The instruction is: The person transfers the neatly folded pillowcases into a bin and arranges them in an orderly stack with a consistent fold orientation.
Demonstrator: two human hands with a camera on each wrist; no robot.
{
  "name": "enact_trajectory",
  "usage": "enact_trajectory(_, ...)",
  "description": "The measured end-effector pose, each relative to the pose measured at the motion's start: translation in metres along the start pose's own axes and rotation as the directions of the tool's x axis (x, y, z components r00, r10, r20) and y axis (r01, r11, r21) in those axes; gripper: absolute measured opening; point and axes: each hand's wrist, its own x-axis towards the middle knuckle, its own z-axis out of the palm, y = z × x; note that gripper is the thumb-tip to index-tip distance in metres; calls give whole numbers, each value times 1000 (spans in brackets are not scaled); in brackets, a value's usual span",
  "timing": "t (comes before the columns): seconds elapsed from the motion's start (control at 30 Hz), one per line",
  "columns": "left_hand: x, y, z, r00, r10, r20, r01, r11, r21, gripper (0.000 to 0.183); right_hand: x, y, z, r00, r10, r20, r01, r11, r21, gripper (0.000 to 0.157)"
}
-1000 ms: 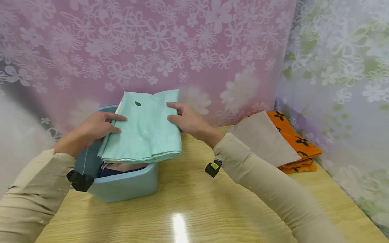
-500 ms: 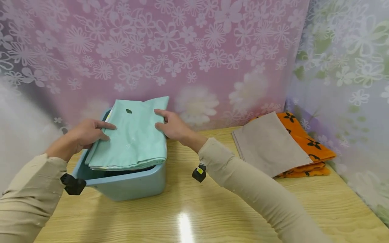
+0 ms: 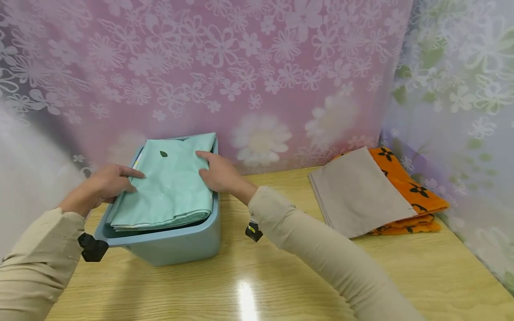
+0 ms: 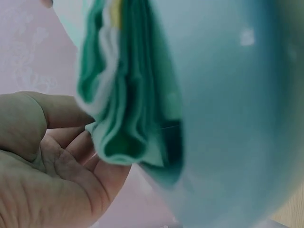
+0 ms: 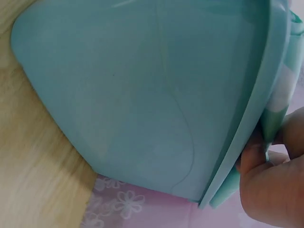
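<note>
Where the mint cloth (image 3: 172, 187) lies: between the two hands, inside the rim of the light blue tub (image 3: 176, 247), which stands toward the left edge of the table (image 3: 289, 276); the cloth's far right corner reaches the tub's far rim, while its near edge stops short of the near rim, with a dark strip between.
Left hand (image 3: 110, 183): at the cloth's left edge, index finger and thumb on top just in from that edge; the left wrist view shows other fingers bent behind the folded side, so the fingers stand narrow, holding the cloth.
Right hand (image 3: 221, 174): at the cloth's right edge, toward its far half, index finger and thumb on top; in the right wrist view the fingers pinch the cloth just beside the tub's rim, and whether they touch the rim I cannot tell.
Cloth colour: pale mint, with a dark green leaf mark near the far left corner, faint white marks at the middle, and a yellow and white patch along the left fold.
Cloth shape: a roughly rectangular folded stack, lightly wrinkled on top, its layers showing along the near and left edges.
Table's far right corner: grey cloth (image 3: 357, 191) lying partly over folded orange cloth (image 3: 404, 180) with dark flower marks.
Behind the table's far edge: pink flowered curtain (image 3: 261, 53).
</note>
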Motion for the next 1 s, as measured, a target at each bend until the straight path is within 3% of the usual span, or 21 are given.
enact_trajectory(0.1, -1, -3, -2, 1000, -2, -24, 3, 1000, 22, 49, 1, -5, 1, 1000, -7, 15, 8, 998, -70, 48)
enact_trajectory(0.3, -3, 0, -2, 998, 27, -55, -23, 997, 77, 47, 3, -9, 0, 1000, 13, 28, -10, 994, -109, 48)
enact_trajectory(0.73, -4, 0, 2, 997, 22, -74, -14, 994, 108, 46, 3, -9, 1, 999, 22, 46, -17, 995, -103, 47)
enact_trajectory(0.87, -4, 0, 4, 994, 47, -95, -34, 990, 141, 45, 3, -10, 1, 999, 20, 38, -15, 994, -112, 48)
enact_trajectory(1.0, -4, 3, 9, 993, 80, -86, -62, 980, 190, 53, -3, -14, 3, 999, -27, 32, 32, 981, -190, 47)
